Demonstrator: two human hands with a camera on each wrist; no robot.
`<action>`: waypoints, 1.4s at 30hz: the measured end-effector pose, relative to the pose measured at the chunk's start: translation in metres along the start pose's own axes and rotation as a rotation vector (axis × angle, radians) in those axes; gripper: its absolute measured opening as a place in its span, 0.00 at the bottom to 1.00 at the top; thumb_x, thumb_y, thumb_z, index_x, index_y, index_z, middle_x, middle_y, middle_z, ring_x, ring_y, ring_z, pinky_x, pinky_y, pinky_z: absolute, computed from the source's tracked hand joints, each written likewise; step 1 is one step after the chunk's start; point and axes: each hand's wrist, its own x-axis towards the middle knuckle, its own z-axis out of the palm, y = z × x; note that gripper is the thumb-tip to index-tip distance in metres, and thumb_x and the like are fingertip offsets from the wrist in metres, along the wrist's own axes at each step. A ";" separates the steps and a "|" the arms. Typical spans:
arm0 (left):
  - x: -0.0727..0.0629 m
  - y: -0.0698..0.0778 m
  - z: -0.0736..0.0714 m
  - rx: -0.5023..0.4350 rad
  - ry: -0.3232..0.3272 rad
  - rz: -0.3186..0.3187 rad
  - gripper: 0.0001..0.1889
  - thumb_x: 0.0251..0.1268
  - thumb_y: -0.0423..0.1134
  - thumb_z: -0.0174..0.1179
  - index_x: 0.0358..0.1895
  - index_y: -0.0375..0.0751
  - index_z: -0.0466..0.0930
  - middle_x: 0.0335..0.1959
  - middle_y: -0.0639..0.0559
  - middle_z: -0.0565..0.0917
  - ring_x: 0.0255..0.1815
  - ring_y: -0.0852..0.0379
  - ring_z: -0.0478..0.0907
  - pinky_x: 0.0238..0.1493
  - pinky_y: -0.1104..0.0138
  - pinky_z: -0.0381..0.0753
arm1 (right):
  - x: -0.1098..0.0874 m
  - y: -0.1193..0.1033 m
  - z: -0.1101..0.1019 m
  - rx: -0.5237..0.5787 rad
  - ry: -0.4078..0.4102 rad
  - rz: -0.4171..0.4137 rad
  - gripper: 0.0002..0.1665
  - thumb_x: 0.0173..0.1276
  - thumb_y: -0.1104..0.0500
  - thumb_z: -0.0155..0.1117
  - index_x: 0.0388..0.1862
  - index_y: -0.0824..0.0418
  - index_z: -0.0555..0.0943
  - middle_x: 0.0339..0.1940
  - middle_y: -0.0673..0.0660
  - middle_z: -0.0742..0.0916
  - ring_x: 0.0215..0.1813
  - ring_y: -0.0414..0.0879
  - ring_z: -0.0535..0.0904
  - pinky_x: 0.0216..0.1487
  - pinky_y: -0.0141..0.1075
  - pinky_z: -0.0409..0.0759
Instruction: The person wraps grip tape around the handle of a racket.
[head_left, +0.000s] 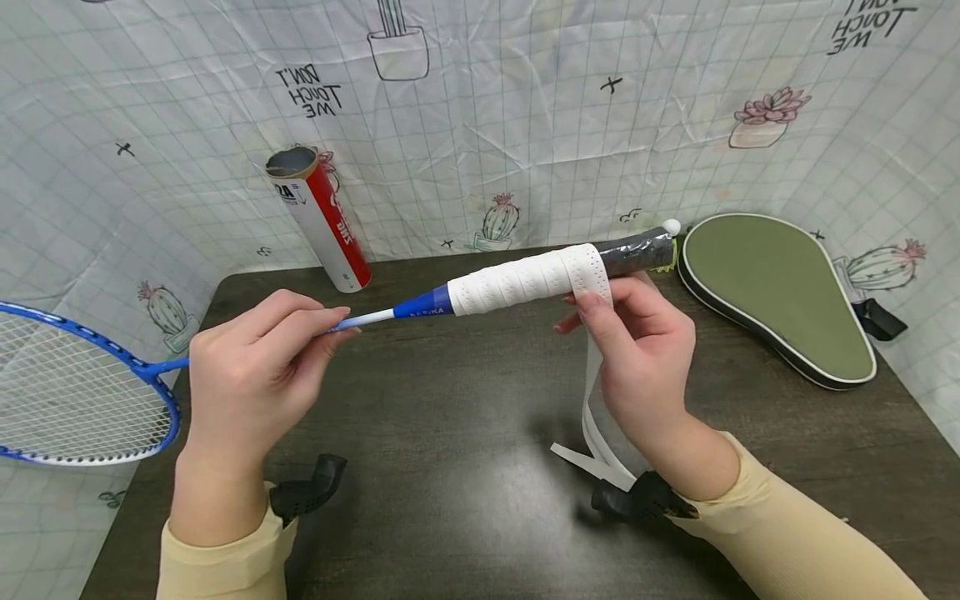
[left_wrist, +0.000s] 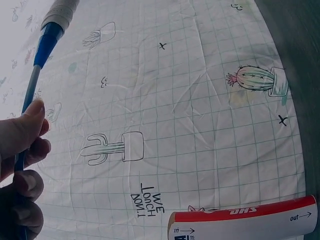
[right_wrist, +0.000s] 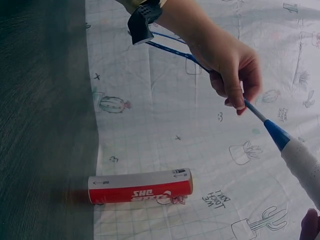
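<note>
Head view shows the badminton racket (head_left: 420, 307) held above the dark table (head_left: 465, 467), with its long axis running almost level from lower left to upper right. Its strung head (head_left: 75, 392) points to the left, past the table edge, and its handle (head_left: 555, 271) points to the right and a little away from the person.

The left hand (head_left: 251, 367) pinches the thin shaft (head_left: 367, 318) between thumb and fingertips, just left of the blue cone. In the left wrist view the shaft runs up from these fingers (left_wrist: 22, 132) toward the wrapped part.

The right hand (head_left: 637, 350) is nearer to the place where the work happens. It sits just under the handle, with the fingers curled, and the thumb and index finger hold the white grip tape (head_left: 596, 287) at the edge of the last turn. The free tail of the tape (head_left: 596, 417) hangs down behind this hand toward the table. The wrapped section covers the handle from the blue cone up to this point; beyond it the dark bare part of the handle (head_left: 637, 252) lies further right, up to the butt end. So the unwrapped part lies to the right of the right hand, along the same axis.

A red and white shuttlecock tube (head_left: 322, 221) stands behind, and a green racket cover (head_left: 772, 292) lies at the right.
</note>
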 end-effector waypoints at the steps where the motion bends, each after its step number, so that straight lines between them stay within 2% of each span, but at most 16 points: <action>1: 0.000 0.000 0.000 0.000 0.002 -0.001 0.07 0.50 0.27 0.76 0.34 0.37 0.91 0.27 0.49 0.87 0.18 0.54 0.76 0.20 0.64 0.69 | 0.000 0.000 0.000 -0.002 0.002 0.000 0.11 0.66 0.77 0.62 0.31 0.68 0.87 0.32 0.57 0.87 0.33 0.48 0.81 0.33 0.38 0.85; 6: 0.000 -0.001 0.000 0.000 -0.020 0.007 0.04 0.54 0.29 0.75 0.32 0.36 0.90 0.27 0.50 0.87 0.19 0.53 0.78 0.22 0.63 0.71 | 0.001 -0.001 -0.002 -0.054 0.014 -0.003 0.06 0.67 0.74 0.67 0.29 0.71 0.87 0.29 0.55 0.87 0.26 0.46 0.82 0.33 0.35 0.83; 10: -0.001 -0.002 0.001 0.006 -0.034 0.013 0.03 0.57 0.32 0.74 0.33 0.36 0.90 0.27 0.50 0.87 0.21 0.52 0.80 0.23 0.61 0.74 | 0.001 -0.001 -0.002 -0.070 0.016 -0.008 0.07 0.68 0.71 0.70 0.28 0.72 0.86 0.27 0.55 0.88 0.26 0.46 0.83 0.34 0.35 0.83; 19: 0.000 -0.002 0.000 0.028 -0.050 0.006 0.08 0.54 0.30 0.77 0.38 0.36 0.91 0.28 0.47 0.88 0.24 0.49 0.82 0.27 0.57 0.77 | 0.000 0.001 -0.002 0.011 0.001 -0.013 0.08 0.66 0.77 0.60 0.29 0.71 0.84 0.30 0.56 0.89 0.31 0.47 0.83 0.33 0.38 0.85; 23: 0.000 -0.002 0.001 0.036 -0.043 0.001 0.06 0.65 0.37 0.72 0.38 0.37 0.91 0.26 0.49 0.86 0.21 0.52 0.78 0.23 0.60 0.73 | 0.000 0.001 -0.002 0.002 -0.005 -0.010 0.08 0.68 0.75 0.62 0.27 0.75 0.82 0.28 0.56 0.88 0.29 0.47 0.82 0.33 0.38 0.84; 26: -0.001 -0.003 0.000 0.020 -0.043 0.006 0.12 0.71 0.42 0.67 0.36 0.37 0.91 0.24 0.50 0.84 0.17 0.56 0.73 0.19 0.64 0.67 | -0.001 0.001 -0.002 -0.011 -0.009 -0.016 0.09 0.69 0.74 0.63 0.27 0.78 0.80 0.28 0.56 0.88 0.30 0.48 0.83 0.33 0.38 0.84; 29: 0.000 -0.004 -0.001 0.010 -0.057 0.008 0.08 0.67 0.39 0.69 0.36 0.37 0.90 0.23 0.51 0.83 0.16 0.59 0.70 0.18 0.66 0.64 | 0.000 0.000 -0.002 0.000 -0.024 -0.017 0.11 0.70 0.74 0.62 0.27 0.81 0.79 0.31 0.59 0.90 0.41 0.53 0.88 0.34 0.38 0.84; 31: 0.000 -0.004 -0.003 0.009 -0.075 0.001 0.05 0.61 0.35 0.72 0.36 0.37 0.90 0.24 0.50 0.84 0.17 0.60 0.71 0.19 0.66 0.66 | 0.000 0.000 -0.002 -0.005 -0.028 -0.018 0.12 0.70 0.73 0.63 0.27 0.81 0.78 0.31 0.58 0.90 0.41 0.53 0.88 0.34 0.38 0.84; 32: 0.000 -0.005 -0.003 0.011 -0.080 -0.003 0.04 0.59 0.33 0.72 0.36 0.37 0.90 0.24 0.50 0.84 0.17 0.60 0.70 0.19 0.66 0.66 | -0.001 0.000 -0.002 -0.010 -0.030 -0.020 0.12 0.70 0.73 0.63 0.27 0.82 0.77 0.31 0.58 0.90 0.40 0.53 0.88 0.34 0.38 0.84; 36: -0.001 -0.005 -0.003 0.013 -0.071 -0.012 0.04 0.58 0.29 0.70 0.35 0.38 0.89 0.23 0.51 0.83 0.16 0.60 0.68 0.19 0.67 0.64 | -0.002 0.000 -0.002 -0.055 -0.023 -0.027 0.16 0.70 0.71 0.66 0.26 0.82 0.76 0.28 0.54 0.89 0.25 0.47 0.82 0.34 0.36 0.83; 39: -0.002 -0.005 -0.002 0.010 -0.049 -0.009 0.03 0.58 0.28 0.68 0.33 0.38 0.89 0.21 0.52 0.81 0.16 0.60 0.66 0.18 0.67 0.62 | -0.002 0.000 -0.003 -0.062 -0.024 -0.028 0.17 0.70 0.70 0.66 0.25 0.83 0.76 0.27 0.54 0.89 0.25 0.46 0.82 0.34 0.36 0.82; 42: -0.002 -0.006 -0.002 0.016 -0.057 -0.007 0.03 0.58 0.28 0.69 0.33 0.39 0.89 0.20 0.53 0.80 0.16 0.61 0.65 0.18 0.67 0.62 | -0.002 0.000 -0.003 -0.057 -0.023 -0.025 0.16 0.70 0.70 0.67 0.25 0.81 0.78 0.26 0.55 0.88 0.25 0.46 0.82 0.34 0.36 0.82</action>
